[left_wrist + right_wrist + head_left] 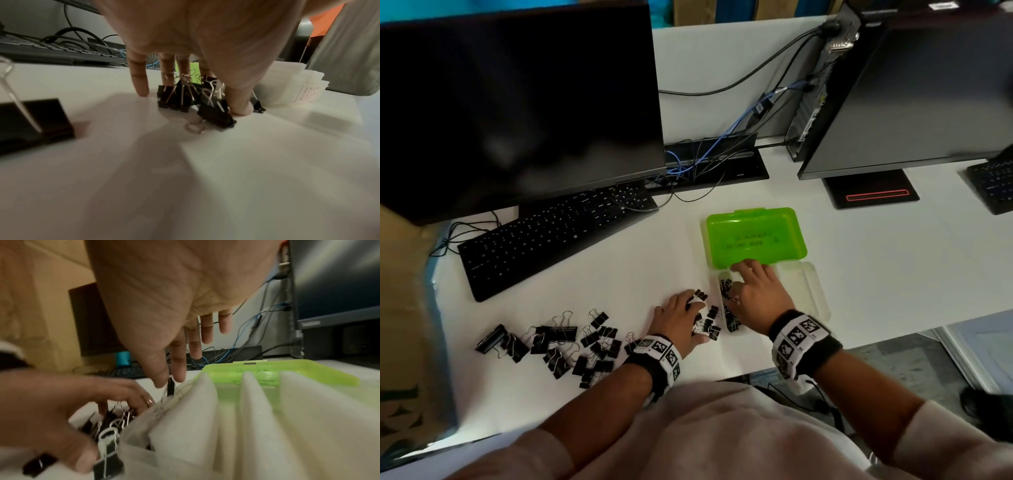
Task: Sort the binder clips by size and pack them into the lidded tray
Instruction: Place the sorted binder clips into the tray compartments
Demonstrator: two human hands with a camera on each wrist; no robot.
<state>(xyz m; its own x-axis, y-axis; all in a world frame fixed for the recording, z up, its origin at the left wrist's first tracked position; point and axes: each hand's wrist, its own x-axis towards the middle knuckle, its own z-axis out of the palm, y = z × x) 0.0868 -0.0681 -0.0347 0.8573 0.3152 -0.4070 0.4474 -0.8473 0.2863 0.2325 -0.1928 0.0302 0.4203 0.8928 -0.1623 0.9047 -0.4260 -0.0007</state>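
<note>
Right hand (164, 313) pinches one small binder clip (170, 387) between thumb and forefinger, hanging it over the tray's (815, 291) leftmost compartment, likely to drop with the other smalls. Left hand (681, 318), fingers spread, corrals a small-clip cluster (185, 97) beside the tray. Larger clips (551, 342) wait toward the desk's left edge; green lid (755, 240) lies open behind.

The tray (813, 291) sits near the desk's (619, 274) near edge, its open lid (756, 236) lying just behind it. Small binder clips (727, 308) fill its leftmost compartment. Just left of the tray lies a cluster of small clips (707, 317); farther left, a pile of larger clips (558, 342). The keyboard (551, 236) lies behind that pile, the monitor (517, 102) behind the keyboard.
</note>
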